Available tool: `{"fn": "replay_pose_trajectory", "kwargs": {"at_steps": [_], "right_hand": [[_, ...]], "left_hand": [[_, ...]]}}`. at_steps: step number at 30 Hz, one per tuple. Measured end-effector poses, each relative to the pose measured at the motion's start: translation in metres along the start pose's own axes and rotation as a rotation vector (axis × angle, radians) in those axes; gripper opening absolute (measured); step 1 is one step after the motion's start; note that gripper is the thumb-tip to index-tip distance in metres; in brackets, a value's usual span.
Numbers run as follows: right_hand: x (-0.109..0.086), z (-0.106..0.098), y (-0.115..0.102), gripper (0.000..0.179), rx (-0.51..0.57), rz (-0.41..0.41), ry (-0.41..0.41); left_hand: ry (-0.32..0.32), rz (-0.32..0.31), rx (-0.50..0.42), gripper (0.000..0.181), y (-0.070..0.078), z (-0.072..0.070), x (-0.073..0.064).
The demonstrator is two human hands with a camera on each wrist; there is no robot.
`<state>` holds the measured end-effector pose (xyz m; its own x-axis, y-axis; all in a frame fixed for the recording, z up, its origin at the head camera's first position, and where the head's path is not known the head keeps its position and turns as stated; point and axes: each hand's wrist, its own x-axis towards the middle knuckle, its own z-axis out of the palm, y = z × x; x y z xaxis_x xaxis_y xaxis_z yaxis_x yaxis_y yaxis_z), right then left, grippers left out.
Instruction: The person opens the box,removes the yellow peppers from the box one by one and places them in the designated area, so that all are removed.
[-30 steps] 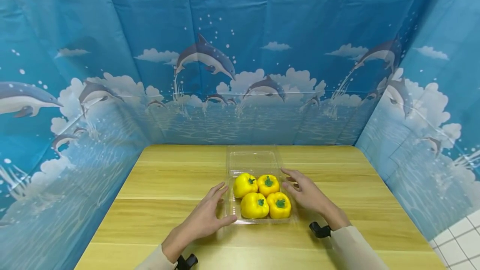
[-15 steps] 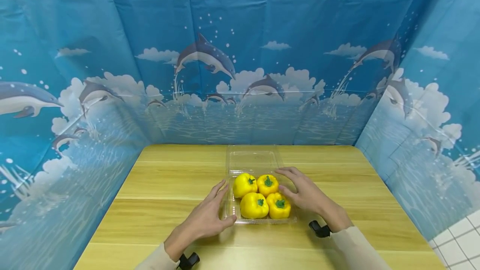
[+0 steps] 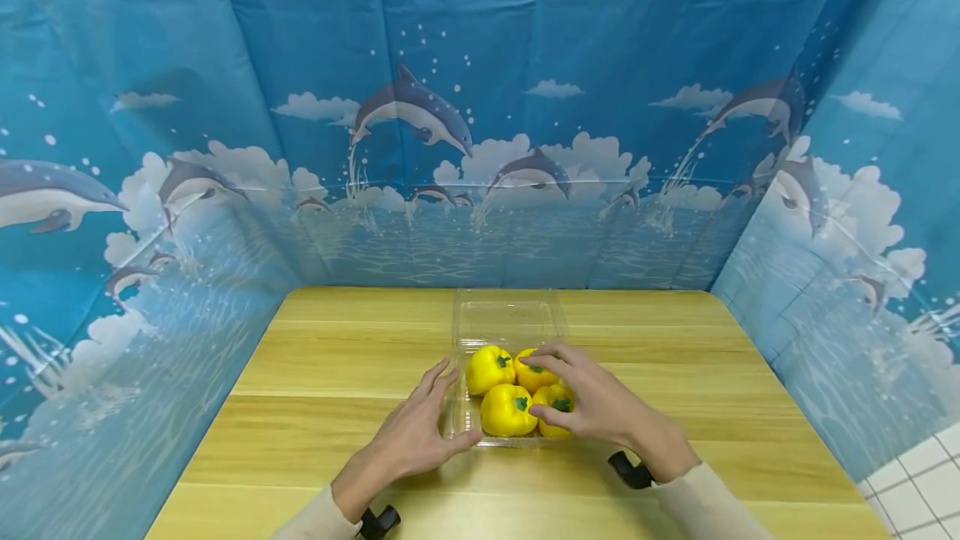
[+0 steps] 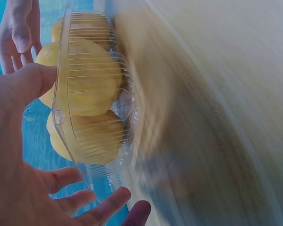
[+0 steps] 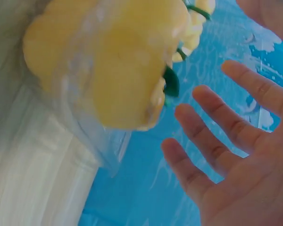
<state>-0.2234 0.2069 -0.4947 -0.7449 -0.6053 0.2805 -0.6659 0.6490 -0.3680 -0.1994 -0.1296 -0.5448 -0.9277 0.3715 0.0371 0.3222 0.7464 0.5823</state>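
Observation:
Several yellow bell peppers with green stems sit in a clear plastic clamshell box (image 3: 467,419), its lid (image 3: 504,320) folded back flat. My left hand (image 3: 408,433) rests at the box's left side, fingers spread. In the left wrist view its thumb (image 4: 40,79) lies right at the rim, and the other fingers reach along the wall. My right hand (image 3: 603,400) hovers over the right-hand peppers with fingers parted, partly hiding the front right pepper (image 3: 551,397) and the back right one (image 3: 525,374). The front left pepper (image 3: 507,412) and back left pepper (image 3: 489,371) show fully.
The box stands on a light wooden table (image 3: 337,365), around its middle. A blue dolphin-print curtain (image 3: 450,248) hangs behind the table and along both sides. White tiles (image 3: 915,482) show at the lower right.
My right hand has moved left, from beside the box to over the right-hand peppers. My left hand has barely shifted, and the peppers and box stay in place.

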Motion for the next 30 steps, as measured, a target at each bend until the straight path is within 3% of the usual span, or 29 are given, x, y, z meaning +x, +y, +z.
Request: {"fn": "replay_pose_trajectory", "kwargs": {"at_steps": [11,30], "right_hand": [[0.005,0.02,-0.011,0.07,-0.118,-0.062,-0.004],[0.009,0.04,-0.012,0.066,-0.24,-0.05,0.036]], "left_hand": [[-0.015,-0.011,0.009,0.108,0.0,0.0,0.001],[-0.01,0.007,0.026,0.109,0.0,-0.001,0.002]]}}
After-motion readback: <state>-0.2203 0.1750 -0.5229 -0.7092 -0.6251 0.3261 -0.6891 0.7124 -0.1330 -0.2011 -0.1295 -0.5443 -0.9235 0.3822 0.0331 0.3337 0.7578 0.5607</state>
